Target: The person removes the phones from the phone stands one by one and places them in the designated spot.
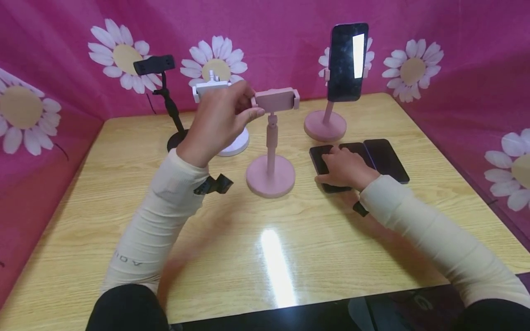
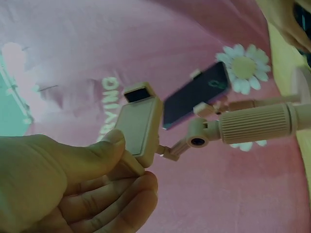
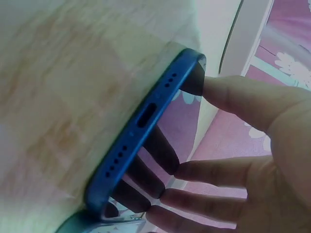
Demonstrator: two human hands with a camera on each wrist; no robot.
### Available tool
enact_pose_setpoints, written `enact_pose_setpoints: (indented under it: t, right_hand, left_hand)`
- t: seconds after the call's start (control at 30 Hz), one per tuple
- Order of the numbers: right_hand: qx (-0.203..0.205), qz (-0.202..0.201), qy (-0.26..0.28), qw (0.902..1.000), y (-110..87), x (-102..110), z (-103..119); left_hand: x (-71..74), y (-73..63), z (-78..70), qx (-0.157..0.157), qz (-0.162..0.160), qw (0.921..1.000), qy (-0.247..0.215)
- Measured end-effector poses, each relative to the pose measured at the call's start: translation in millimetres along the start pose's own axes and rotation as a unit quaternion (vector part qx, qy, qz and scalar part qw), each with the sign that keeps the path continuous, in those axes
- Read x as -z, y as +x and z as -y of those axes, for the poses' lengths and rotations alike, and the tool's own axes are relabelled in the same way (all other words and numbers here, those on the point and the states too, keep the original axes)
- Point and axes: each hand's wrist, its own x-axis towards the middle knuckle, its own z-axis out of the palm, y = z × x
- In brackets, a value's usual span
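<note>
My left hand (image 1: 248,108) pinches the left end of the empty clamp (image 1: 275,100) on a pink phone stand (image 1: 270,174) at the table's middle. In the left wrist view, the thumb and fingers of that hand (image 2: 127,158) hold the clamp (image 2: 138,126) above the ribbed stem (image 2: 255,124). My right hand (image 1: 335,161) lies over the leftmost of three dark phones (image 1: 318,156) flat on the table. The right wrist view shows a blue-edged phone (image 3: 146,116), with the thumb of that hand (image 3: 189,145) at its corner and the fingers across the screen.
A second pink stand (image 1: 325,125) at the back right holds a dark phone (image 1: 347,62) upright. A white stand (image 1: 209,87) and a black stand (image 1: 154,65) are at the back left. Two more phones (image 1: 387,158) lie beside my right hand. Pink flowered cloth walls in the wooden table (image 1: 265,257).
</note>
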Motion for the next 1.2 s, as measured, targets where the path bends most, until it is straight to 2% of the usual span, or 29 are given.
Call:
enact_pose_setpoints:
  t: [0.13, 0.37, 0.6, 0.9, 1.2]
  right_hand:
    - [0.013, -0.006, -0.014, 0.9998, -1.2, 0, 0]
    - [0.03, 0.008, -0.021, 0.9993, -4.0, 2, 0]
    - [0.025, 0.022, -0.02, 0.9992, -4.3, 2, 0]
    - [0.027, 0.029, -0.027, 0.9988, -5.5, 0, 0]
    - [0.022, 0.025, -0.027, 0.9991, -5.8, 0, -1]
  left_hand:
    - [-7.3, 20.2, 4.4, 0.015, 0.001, 0.9995, 0.028]
    - [-17.2, 52.8, 11.9, 0.041, 0.008, 0.9965, 0.072]
    - [-22.9, 77.2, 19.8, 0.068, 0.019, 0.9923, 0.101]
    - [-26.5, 99.2, 27.9, 0.099, 0.038, 0.988, 0.112]
    - [-29.7, 106.0, 30.7, 0.109, 0.029, 0.9871, 0.113]
